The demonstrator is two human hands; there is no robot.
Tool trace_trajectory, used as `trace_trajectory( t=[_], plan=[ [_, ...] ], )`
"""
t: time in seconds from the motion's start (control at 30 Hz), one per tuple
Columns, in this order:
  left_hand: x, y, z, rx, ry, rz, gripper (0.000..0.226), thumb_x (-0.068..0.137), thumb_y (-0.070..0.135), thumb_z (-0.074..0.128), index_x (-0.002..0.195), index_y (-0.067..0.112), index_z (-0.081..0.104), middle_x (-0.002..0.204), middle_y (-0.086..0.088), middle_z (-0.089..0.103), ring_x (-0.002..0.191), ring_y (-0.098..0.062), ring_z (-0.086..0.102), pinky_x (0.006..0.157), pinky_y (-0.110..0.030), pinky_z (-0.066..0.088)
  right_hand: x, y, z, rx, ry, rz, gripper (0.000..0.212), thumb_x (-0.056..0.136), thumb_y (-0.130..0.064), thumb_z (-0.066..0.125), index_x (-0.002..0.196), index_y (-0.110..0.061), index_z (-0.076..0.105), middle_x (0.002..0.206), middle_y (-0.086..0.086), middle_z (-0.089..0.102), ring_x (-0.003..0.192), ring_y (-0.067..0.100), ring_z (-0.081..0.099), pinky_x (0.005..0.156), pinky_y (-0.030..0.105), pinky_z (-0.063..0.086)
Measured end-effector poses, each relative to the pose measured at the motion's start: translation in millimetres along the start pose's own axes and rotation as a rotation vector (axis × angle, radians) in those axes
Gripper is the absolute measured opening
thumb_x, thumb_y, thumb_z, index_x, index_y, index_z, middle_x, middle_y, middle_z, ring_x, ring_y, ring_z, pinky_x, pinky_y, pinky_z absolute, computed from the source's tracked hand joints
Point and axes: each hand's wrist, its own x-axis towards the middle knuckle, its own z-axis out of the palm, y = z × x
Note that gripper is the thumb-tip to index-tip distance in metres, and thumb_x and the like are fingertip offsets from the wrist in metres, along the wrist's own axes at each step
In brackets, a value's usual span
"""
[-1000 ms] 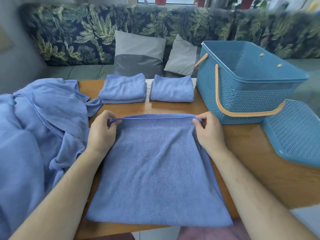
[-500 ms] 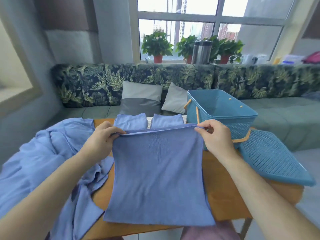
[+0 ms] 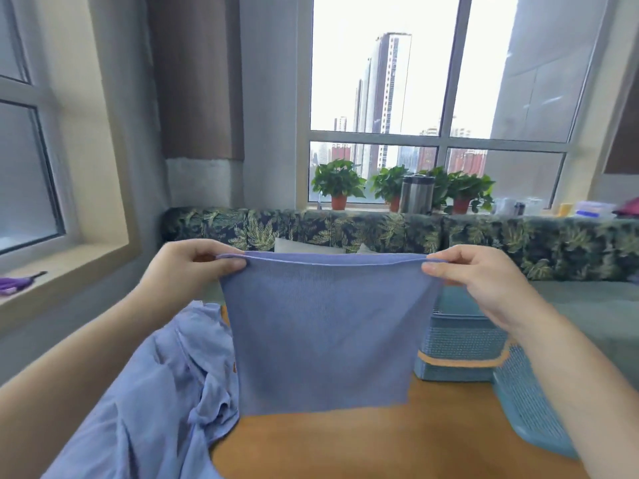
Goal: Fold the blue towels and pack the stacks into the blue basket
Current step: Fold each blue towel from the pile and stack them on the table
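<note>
Blue cloth sits pinched between fingers (image 3: 226, 266) and thumbs: left hand (image 3: 188, 267) and right hand (image 3: 480, 278) each grip a top corner of the blue towel (image 3: 325, 333), which hangs limp over the wooden counter (image 3: 397, 440), beside the blue basket (image 3: 460, 347). Likely light, soft and floppy; corners give best control

Daylight fills a large window (image 3: 380, 81) above a leaf-patterned sofa (image 3: 345, 229). Potted plants (image 3: 339, 181) line its sill (image 3: 366, 209), perhaps with a flask (image 3: 416, 193).
</note>
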Motion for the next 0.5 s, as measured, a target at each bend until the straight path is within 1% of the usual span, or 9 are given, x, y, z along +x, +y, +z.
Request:
trace_trajectory(
  t=[0.07,0.13,0.17,0.23,0.3,0.33,0.37,0.43,0.5],
  plan=[
    [2,8,-8,-0.193,-0.038,-0.041,0.021,0.074,0.022,0.085,0.094,0.020,0.080,0.087,-0.005,0.075,0.074,-0.014,0.063,0.073,-0.029,0.053,3,-17,-7,0.034,-0.045,0.003,0.027,0.058,-0.026,0.089,0.080,-0.014,0.078,0.080,0.004,0.075,0.075,0.014,0.064,0.075,0.029,0.050],
    [10,9,-13,-0.216,-0.009,-0.048,0.027,0.073,0.018,0.085,0.099,0.020,0.079,0.079,-0.001,0.064,0.067,-0.012,0.052,0.069,-0.029,0.041,9,-27,-12,0.008,-0.060,-0.007,0.032,0.057,-0.027,0.088,0.086,-0.019,0.078,0.083,-0.001,0.074,0.074,0.006,0.065,0.069,0.022,0.047],
    [15,8,-13,-0.167,0.017,-0.045,0.026,0.075,0.017,0.085,0.099,0.021,0.079,0.076,0.000,0.063,0.065,-0.011,0.050,0.070,-0.029,0.040,13,-30,-13,-0.008,-0.068,-0.001,0.033,0.060,-0.026,0.089,0.091,-0.023,0.079,0.086,-0.003,0.075,0.076,0.002,0.066,0.066,0.017,0.047],
    [26,2,-9,0.015,0.052,-0.053,0.014,0.078,0.019,0.085,0.090,0.025,0.080,0.072,-0.001,0.068,0.061,-0.008,0.053,0.068,-0.027,0.046,23,-29,-12,-0.067,-0.082,0.040,0.031,0.068,-0.021,0.090,0.097,-0.029,0.081,0.091,-0.004,0.077,0.075,0.001,0.067,0.059,0.011,0.047],
    [35,-7,0,0.106,0.040,-0.098,0.006,0.080,0.019,0.085,0.080,0.022,0.080,0.058,0.002,0.064,0.049,-0.005,0.051,0.052,-0.019,0.045,35,-22,-7,-0.173,-0.099,0.101,0.020,0.077,-0.018,0.087,0.096,-0.024,0.082,0.081,-0.004,0.075,0.059,0.006,0.059,0.051,0.012,0.044],
    [39,-13,5,0.116,0.025,-0.127,0.006,0.081,0.017,0.084,0.078,0.019,0.078,0.052,0.003,0.060,0.042,-0.006,0.049,0.044,-0.016,0.042,41,-16,-4,-0.225,-0.107,0.123,0.015,0.080,-0.017,0.085,0.095,-0.020,0.081,0.076,-0.002,0.074,0.054,0.007,0.057,0.048,0.013,0.043],
    [42,-19,10,0.127,0.011,-0.155,0.006,0.082,0.015,0.082,0.080,0.016,0.077,0.051,0.003,0.060,0.038,-0.007,0.051,0.039,-0.016,0.040,46,-9,0,-0.266,-0.112,0.139,0.011,0.083,-0.016,0.083,0.094,-0.018,0.080,0.074,-0.001,0.074,0.053,0.009,0.060,0.047,0.014,0.042],
    [49,-30,20,0.114,-0.011,-0.226,0.006,0.086,0.012,0.079,0.087,0.009,0.073,0.057,-0.002,0.068,0.045,-0.015,0.065,0.038,-0.017,0.045,54,6,8,-0.298,-0.115,0.170,0.008,0.087,-0.014,0.079,0.093,-0.018,0.076,0.081,0.001,0.076,0.063,0.015,0.072,0.046,0.017,0.042],
    [57,-40,30,0.049,-0.004,-0.286,0.008,0.088,0.006,0.076,0.092,0.002,0.070,0.069,-0.008,0.072,0.059,-0.022,0.074,0.048,-0.024,0.058,60,18,18,-0.263,-0.110,0.196,0.007,0.092,-0.011,0.075,0.097,-0.015,0.072,0.092,0.003,0.076,0.075,0.020,0.077,0.051,0.020,0.047]
  ],
)
